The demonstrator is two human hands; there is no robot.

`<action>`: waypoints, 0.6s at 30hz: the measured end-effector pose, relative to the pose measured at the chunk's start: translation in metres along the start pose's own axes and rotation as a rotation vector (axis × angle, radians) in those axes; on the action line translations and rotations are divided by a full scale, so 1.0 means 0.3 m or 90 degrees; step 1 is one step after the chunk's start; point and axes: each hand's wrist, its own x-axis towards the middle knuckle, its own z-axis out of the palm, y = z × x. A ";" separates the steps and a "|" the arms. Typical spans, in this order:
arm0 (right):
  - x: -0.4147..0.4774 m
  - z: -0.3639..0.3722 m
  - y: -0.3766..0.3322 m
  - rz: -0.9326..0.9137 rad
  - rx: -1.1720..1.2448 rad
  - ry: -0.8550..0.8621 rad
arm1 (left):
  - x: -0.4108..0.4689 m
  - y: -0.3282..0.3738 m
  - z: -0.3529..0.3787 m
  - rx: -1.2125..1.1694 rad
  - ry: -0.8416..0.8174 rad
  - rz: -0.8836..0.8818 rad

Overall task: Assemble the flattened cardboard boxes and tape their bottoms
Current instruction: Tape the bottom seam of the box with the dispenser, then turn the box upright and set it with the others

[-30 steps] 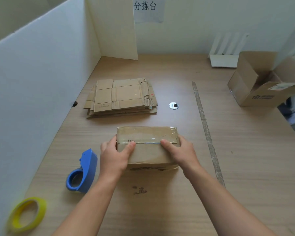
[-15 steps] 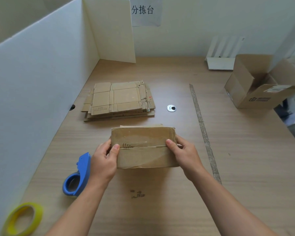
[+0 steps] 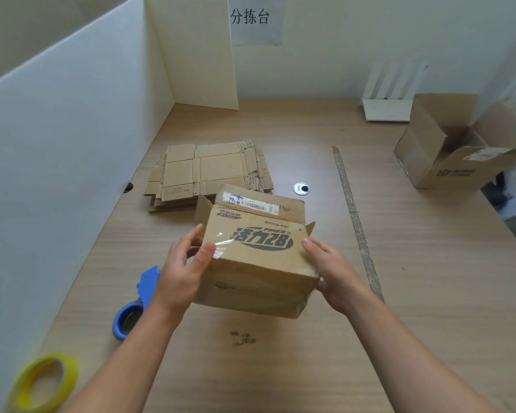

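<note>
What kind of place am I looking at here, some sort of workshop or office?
Most likely a parcel packing or sorting bench. A stack of flattened cardboard boxes lies on the wooden table, a blue tape dispenser and yellow tape roll sit nearby, and white partition boards wall it in.

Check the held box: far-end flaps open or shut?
Open. On the tilted cardboard box, the far flaps stand splayed, not folded in.

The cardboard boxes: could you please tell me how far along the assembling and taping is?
Done: one assembled box stands open at the far right. In hand: the left hand and right hand hold a taped box, tilted, clear tape shining on it. Remaining: the stack of flattened boxes behind it; the blue tape dispenser lies nearby.
</note>
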 end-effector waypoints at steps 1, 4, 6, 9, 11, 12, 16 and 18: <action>-0.003 0.001 0.002 -0.011 0.007 0.010 | 0.002 -0.005 0.001 0.022 0.000 -0.009; -0.008 0.002 0.000 -0.045 0.028 0.018 | 0.002 -0.032 -0.003 0.059 0.003 -0.020; -0.012 0.002 -0.003 -0.058 0.046 0.011 | 0.001 -0.057 -0.009 0.048 -0.009 -0.007; -0.015 0.001 -0.008 -0.057 0.093 0.020 | 0.002 -0.085 -0.002 0.028 -0.012 -0.004; -0.015 -0.008 -0.004 -0.050 0.118 0.031 | 0.000 -0.107 0.003 0.004 0.004 -0.028; -0.013 -0.016 0.001 -0.046 0.126 0.033 | -0.002 -0.122 0.002 -0.011 0.014 -0.043; -0.003 -0.037 0.033 -0.013 0.090 0.040 | -0.016 -0.160 -0.007 -0.022 0.000 -0.104; -0.008 -0.036 0.051 -0.001 0.047 0.040 | -0.028 -0.171 -0.003 -0.010 -0.046 -0.124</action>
